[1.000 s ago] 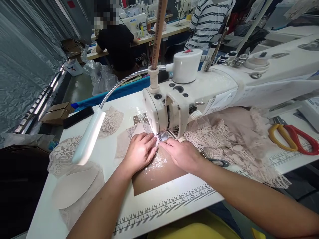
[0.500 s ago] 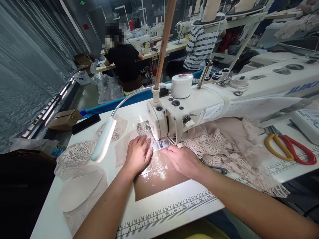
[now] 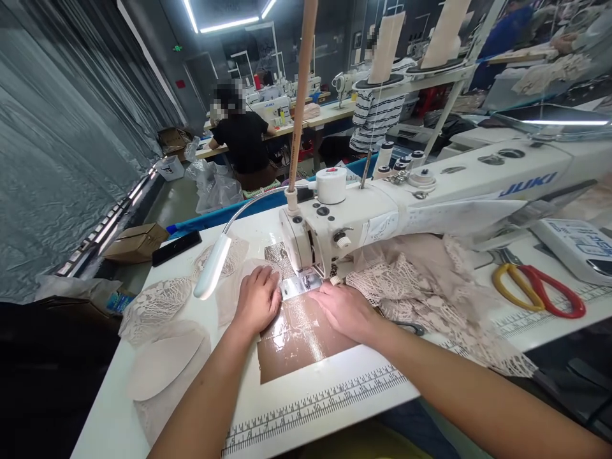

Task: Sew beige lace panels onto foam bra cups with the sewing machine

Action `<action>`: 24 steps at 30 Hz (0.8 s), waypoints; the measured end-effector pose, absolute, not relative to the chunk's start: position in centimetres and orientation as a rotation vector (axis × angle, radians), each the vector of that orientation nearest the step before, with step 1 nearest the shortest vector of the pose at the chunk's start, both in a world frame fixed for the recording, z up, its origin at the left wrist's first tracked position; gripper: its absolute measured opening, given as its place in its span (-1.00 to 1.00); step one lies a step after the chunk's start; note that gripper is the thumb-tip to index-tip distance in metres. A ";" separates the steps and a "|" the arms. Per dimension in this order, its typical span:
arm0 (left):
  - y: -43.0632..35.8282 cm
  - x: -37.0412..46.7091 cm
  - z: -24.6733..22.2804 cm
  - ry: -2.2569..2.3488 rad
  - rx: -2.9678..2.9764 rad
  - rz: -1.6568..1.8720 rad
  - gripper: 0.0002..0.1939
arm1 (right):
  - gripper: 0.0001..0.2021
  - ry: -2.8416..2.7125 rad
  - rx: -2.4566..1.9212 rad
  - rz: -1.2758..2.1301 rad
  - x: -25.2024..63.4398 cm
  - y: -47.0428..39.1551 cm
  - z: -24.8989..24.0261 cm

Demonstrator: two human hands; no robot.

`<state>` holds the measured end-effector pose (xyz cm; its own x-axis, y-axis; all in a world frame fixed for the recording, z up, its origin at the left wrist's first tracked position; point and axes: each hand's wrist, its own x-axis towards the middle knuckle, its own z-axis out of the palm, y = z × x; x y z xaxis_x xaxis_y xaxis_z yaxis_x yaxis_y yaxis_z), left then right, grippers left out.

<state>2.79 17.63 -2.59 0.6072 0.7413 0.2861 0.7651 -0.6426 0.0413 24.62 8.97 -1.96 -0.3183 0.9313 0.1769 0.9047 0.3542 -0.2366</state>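
My left hand point(image 3: 258, 299) lies flat, fingers stretched out, on a sheer beige fabric piece point(image 3: 229, 293) left of the needle. Right of the presser foot point(image 3: 306, 279), my right hand point(image 3: 345, 309) has its fingers closed together, tips near the foot; whatever they hold is hidden. Between the hands shows the bright metal needle plate point(image 3: 291, 288) of a white sewing machine point(image 3: 396, 213). A shiny brown sheet point(image 3: 296, 350) covers the table in front of it. Beige lace fabric point(image 3: 411, 280) is bunched beyond my right hand.
Lace pieces point(image 3: 157, 303) and a beige cup-shaped piece point(image 3: 160, 366) lie at left, near a black phone point(image 3: 176, 248). A lamp point(image 3: 213, 268) overhangs them. Red-and-yellow-handled scissors point(image 3: 540, 290) lie at right. A printed ruler point(image 3: 310, 411) runs along the front edge. People sit behind.
My left hand has shifted left with the sheer fabric, away from the presser foot, baring more of the needle plate. My right hand stays beside the foot. The camera view has tilted upward.
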 end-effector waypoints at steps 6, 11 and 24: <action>17.1 2.8 -2.0 -1.097 -2.908 -0.446 -0.62 | -0.65 -2.330 -1.616 0.138 24.7 8.9 -2.3; 16.7 3.0 -1.8 -1.104 -2.940 -0.437 -0.63 | -0.64 -2.318 -1.616 0.145 24.8 8.9 -2.4; 12.5 -8.6 3.9 -1.735 -2.537 -0.289 -0.56 | -0.65 -2.332 -1.575 0.176 24.9 8.6 -2.0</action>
<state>-8.62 12.54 3.92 0.3510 0.9181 0.1843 0.9283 -0.3670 0.0601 24.94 8.59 -2.05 -0.3403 0.9202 0.1936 0.8806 0.3841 -0.2774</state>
